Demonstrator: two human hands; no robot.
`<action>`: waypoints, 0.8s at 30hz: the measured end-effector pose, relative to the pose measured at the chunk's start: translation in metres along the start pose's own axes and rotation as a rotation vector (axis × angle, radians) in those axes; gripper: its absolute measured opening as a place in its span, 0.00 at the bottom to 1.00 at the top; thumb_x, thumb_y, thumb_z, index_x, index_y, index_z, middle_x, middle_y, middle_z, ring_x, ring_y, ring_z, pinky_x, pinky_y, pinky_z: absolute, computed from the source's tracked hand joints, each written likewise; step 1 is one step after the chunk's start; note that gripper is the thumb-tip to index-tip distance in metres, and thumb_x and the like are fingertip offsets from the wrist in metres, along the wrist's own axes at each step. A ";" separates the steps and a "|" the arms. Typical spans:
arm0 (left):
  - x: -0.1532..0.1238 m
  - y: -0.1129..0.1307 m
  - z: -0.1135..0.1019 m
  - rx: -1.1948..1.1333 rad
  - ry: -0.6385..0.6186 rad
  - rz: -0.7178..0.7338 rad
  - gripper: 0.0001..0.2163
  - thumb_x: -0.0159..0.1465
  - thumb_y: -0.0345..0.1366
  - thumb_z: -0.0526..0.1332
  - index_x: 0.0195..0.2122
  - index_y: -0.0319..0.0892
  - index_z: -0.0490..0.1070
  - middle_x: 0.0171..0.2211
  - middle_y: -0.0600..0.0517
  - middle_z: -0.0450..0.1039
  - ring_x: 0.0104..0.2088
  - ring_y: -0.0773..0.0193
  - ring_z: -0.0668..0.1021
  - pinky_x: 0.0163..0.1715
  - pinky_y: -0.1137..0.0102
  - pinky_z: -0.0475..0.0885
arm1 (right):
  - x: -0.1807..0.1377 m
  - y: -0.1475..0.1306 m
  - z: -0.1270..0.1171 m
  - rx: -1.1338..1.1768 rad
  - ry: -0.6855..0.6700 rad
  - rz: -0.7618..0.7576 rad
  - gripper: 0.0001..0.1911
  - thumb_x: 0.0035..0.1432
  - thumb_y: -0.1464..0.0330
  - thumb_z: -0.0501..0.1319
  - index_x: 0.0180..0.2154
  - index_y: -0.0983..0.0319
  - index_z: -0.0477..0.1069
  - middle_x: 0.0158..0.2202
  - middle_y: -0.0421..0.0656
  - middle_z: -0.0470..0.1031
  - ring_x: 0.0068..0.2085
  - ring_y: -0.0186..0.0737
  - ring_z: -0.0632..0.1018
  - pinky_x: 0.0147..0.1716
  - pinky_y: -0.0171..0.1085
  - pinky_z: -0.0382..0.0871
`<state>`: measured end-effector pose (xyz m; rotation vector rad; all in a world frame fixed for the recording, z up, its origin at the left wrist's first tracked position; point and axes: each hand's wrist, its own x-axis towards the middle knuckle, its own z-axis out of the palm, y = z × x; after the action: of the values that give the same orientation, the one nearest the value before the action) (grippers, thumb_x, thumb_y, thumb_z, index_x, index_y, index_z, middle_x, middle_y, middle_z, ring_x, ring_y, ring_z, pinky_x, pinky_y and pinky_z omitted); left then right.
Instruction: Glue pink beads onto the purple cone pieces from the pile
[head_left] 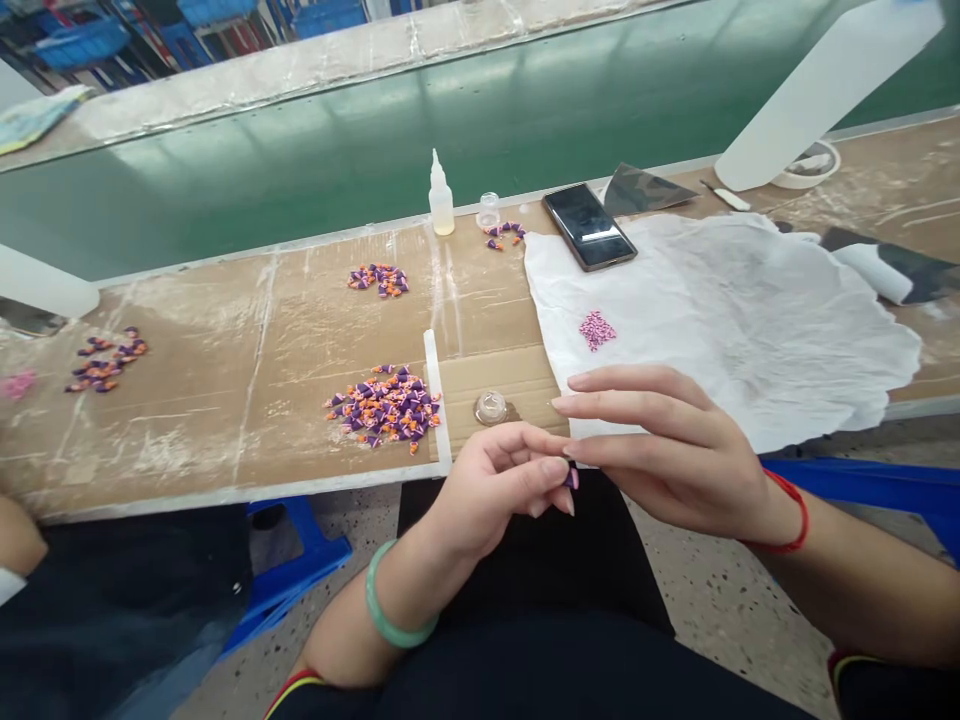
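Observation:
My left hand [506, 485] is closed, thumb against fingers, on a small purple-and-pink figurine [573, 476], mostly hidden by the fingertips. Close beside it, my right hand [667, 450] has its fingers stretched out and spread, and one fingertip meets the left fingertips at the piece. The right thumb is hidden. Just beyond my hands, a small clear round dish [491, 407] sits on a cardboard piece [517, 372]. A heap of purple, orange and pink figurines [390, 408] lies left of the dish. Small pink pieces [597, 330] are gathered on a white cloth [697, 300].
A dropper bottle [442, 200], a clear cap [488, 209] and a phone [590, 227] stand or lie toward the back. Smaller figurine groups [379, 280] are on the table [195, 380]. A tape roll [810, 165] is at right; another person's arm [16, 540] shows at left.

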<state>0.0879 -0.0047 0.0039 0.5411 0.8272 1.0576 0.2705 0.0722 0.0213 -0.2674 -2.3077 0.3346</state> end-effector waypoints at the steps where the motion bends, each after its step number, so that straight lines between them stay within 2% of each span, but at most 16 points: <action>1: 0.000 0.000 0.000 0.000 0.003 0.002 0.18 0.50 0.46 0.76 0.32 0.37 0.78 0.21 0.52 0.76 0.18 0.72 0.73 0.18 0.77 0.59 | 0.000 -0.001 0.002 0.013 0.019 0.013 0.13 0.63 0.79 0.59 0.44 0.58 0.74 0.50 0.47 0.80 0.57 0.44 0.76 0.52 0.43 0.76; 5: 0.001 0.000 -0.001 0.049 0.015 0.076 0.16 0.52 0.46 0.75 0.30 0.38 0.77 0.20 0.53 0.75 0.18 0.72 0.72 0.18 0.76 0.61 | -0.002 -0.008 0.015 0.139 0.127 0.145 0.12 0.61 0.80 0.60 0.39 0.58 0.73 0.48 0.46 0.79 0.57 0.43 0.76 0.56 0.43 0.73; 7: 0.001 0.001 -0.001 0.125 0.033 0.168 0.12 0.55 0.43 0.73 0.29 0.39 0.76 0.20 0.54 0.74 0.18 0.72 0.71 0.20 0.76 0.64 | -0.003 -0.012 0.025 0.358 0.158 0.353 0.09 0.63 0.77 0.60 0.37 0.57 0.73 0.50 0.44 0.78 0.54 0.43 0.78 0.55 0.44 0.74; 11: 0.001 0.003 -0.001 0.401 0.171 0.410 0.03 0.59 0.33 0.68 0.31 0.40 0.78 0.23 0.53 0.76 0.22 0.69 0.75 0.26 0.74 0.71 | -0.002 -0.021 0.043 1.033 0.234 0.884 0.05 0.66 0.67 0.62 0.34 0.57 0.73 0.55 0.42 0.75 0.49 0.40 0.79 0.44 0.39 0.77; 13: 0.000 0.003 0.000 0.535 0.243 0.489 0.02 0.60 0.32 0.66 0.33 0.40 0.79 0.26 0.51 0.78 0.24 0.68 0.76 0.26 0.74 0.71 | 0.001 -0.025 0.048 1.231 0.307 1.012 0.06 0.63 0.65 0.65 0.33 0.58 0.74 0.55 0.42 0.75 0.50 0.40 0.78 0.45 0.38 0.75; 15: -0.001 0.004 0.001 0.643 0.285 0.540 0.04 0.62 0.32 0.64 0.33 0.40 0.79 0.25 0.51 0.78 0.23 0.67 0.76 0.24 0.74 0.70 | 0.004 -0.028 0.051 1.304 0.366 1.069 0.06 0.61 0.65 0.67 0.32 0.58 0.75 0.54 0.41 0.74 0.50 0.39 0.77 0.46 0.37 0.74; 18: -0.002 0.006 0.002 0.807 0.317 0.626 0.05 0.63 0.31 0.62 0.31 0.40 0.78 0.23 0.53 0.76 0.21 0.68 0.74 0.22 0.74 0.68 | 0.005 -0.030 0.053 1.278 0.416 1.096 0.06 0.60 0.65 0.68 0.32 0.58 0.75 0.54 0.41 0.74 0.48 0.36 0.77 0.47 0.36 0.73; 21: -0.001 0.006 0.004 0.950 0.351 0.697 0.06 0.63 0.30 0.61 0.29 0.41 0.76 0.23 0.53 0.76 0.21 0.69 0.72 0.23 0.74 0.67 | 0.003 -0.031 0.056 1.223 0.421 1.077 0.06 0.59 0.65 0.68 0.32 0.60 0.75 0.52 0.43 0.74 0.46 0.36 0.77 0.48 0.38 0.74; 24: -0.001 0.006 0.004 1.015 0.395 0.709 0.07 0.62 0.30 0.61 0.27 0.42 0.75 0.22 0.54 0.75 0.21 0.69 0.70 0.24 0.73 0.66 | 0.000 -0.030 0.059 1.195 0.423 1.053 0.06 0.58 0.65 0.68 0.33 0.61 0.75 0.49 0.44 0.74 0.45 0.36 0.78 0.48 0.38 0.75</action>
<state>0.0881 -0.0028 0.0110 1.5985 1.5958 1.3589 0.2243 0.0348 -0.0086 -0.7870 -1.0584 1.8318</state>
